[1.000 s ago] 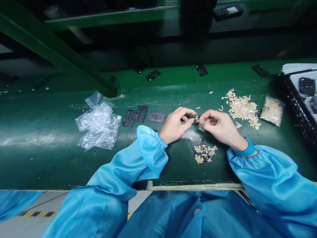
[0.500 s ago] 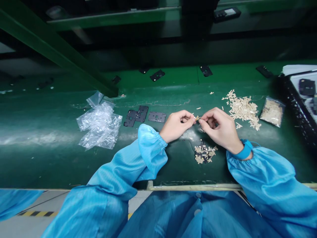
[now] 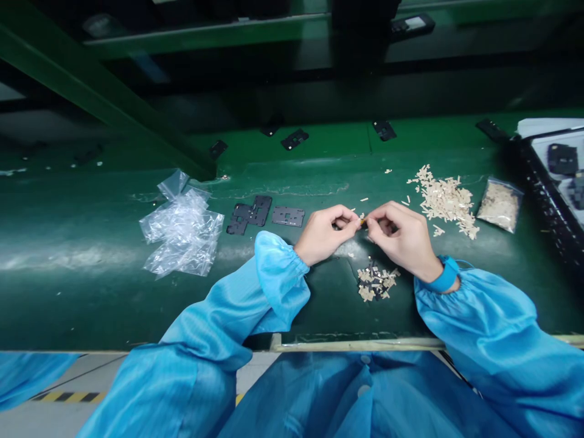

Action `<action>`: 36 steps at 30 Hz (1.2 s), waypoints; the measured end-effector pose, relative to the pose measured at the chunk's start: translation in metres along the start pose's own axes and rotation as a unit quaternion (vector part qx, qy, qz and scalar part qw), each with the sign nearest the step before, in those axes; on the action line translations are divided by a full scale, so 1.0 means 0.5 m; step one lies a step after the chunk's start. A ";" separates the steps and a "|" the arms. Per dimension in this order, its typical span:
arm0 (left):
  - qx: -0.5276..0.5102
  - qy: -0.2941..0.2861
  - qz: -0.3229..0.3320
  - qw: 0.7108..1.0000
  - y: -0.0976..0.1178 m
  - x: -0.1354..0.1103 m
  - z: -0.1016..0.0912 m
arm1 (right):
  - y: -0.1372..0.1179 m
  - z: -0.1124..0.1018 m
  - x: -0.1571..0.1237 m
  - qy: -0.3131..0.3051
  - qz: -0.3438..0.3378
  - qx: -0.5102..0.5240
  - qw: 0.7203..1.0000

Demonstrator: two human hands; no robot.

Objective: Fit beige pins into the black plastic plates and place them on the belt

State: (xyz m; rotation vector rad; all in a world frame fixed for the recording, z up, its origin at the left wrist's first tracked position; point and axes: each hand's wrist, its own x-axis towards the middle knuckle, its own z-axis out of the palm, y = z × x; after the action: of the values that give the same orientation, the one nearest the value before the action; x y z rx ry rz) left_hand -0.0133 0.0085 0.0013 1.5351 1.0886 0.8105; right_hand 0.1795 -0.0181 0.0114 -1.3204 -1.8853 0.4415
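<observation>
Over the green bench, my left hand and my right hand meet fingertip to fingertip. Both are closed in a pinch on a tiny yellowish-tan piece, mostly hidden by the fingers; its kind is too small to make out. Below the hands lies a small pile of mixed tan and black pieces. Beyond my right hand spreads a larger heap of small tan pieces. To the left of my left hand are a flat black plate and several black plastic parts.
Clear plastic bags are heaped at the left. A filled zip bag lies right of the tan heap, beside a black-edged tray. More black parts lie along the back. A green beam slants down at the left.
My right hand has shifted slightly left, its fingertips closer to my left hand. The piece between them has turned a little and shows more yellow. The piles look the same.
</observation>
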 end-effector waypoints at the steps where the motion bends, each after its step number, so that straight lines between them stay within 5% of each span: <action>1: 0.009 0.009 0.012 1.000 -0.002 0.000 -0.001 | 0.007 -0.004 0.003 0.021 0.019 -0.007 1.000; 5: 0.115 0.066 0.149 0.980 -0.011 0.002 -0.012 | 0.038 -0.021 0.017 0.069 0.094 -0.061 0.991; 8: 0.218 0.113 0.304 0.921 -0.016 0.004 -0.028 | 0.044 -0.028 0.023 0.050 0.095 -0.077 0.991; 12: 0.273 0.150 0.440 0.842 -0.023 0.006 -0.045 | 0.018 -0.031 0.019 -0.046 0.140 0.111 0.983; 15: 0.280 0.152 0.465 0.826 -0.026 0.006 -0.047 | -0.007 -0.033 0.013 -0.212 0.248 0.355 0.876; 18: 0.288 0.147 0.475 0.818 -0.025 0.006 -0.046 | -0.021 -0.033 0.008 -0.277 0.306 0.503 0.760; 20: 0.291 0.145 0.479 0.815 -0.024 0.007 -0.046 | -0.025 -0.032 0.007 -0.284 0.322 0.539 0.725; 24: 0.296 0.145 0.476 0.816 -0.029 0.007 -0.042 | -0.027 -0.030 0.007 -0.281 0.339 0.565 0.698; 28: 0.318 0.123 0.447 0.827 -0.032 0.004 -0.044 | -0.026 -0.028 0.010 -0.250 0.342 0.552 0.719; 32: 0.387 0.091 0.308 0.864 -0.004 0.026 -0.085 | -0.016 -0.020 0.011 -0.134 0.313 0.457 0.822; 36: 0.462 0.117 0.122 0.870 0.000 0.128 -0.156 | -0.001 -0.005 0.010 -0.057 0.288 0.344 0.892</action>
State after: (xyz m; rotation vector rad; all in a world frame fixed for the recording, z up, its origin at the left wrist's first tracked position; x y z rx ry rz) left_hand -0.0608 0.0962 0.0170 2.4597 1.6137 0.6736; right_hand 0.1803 -0.0142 0.0150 -1.3293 -1.1816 1.3739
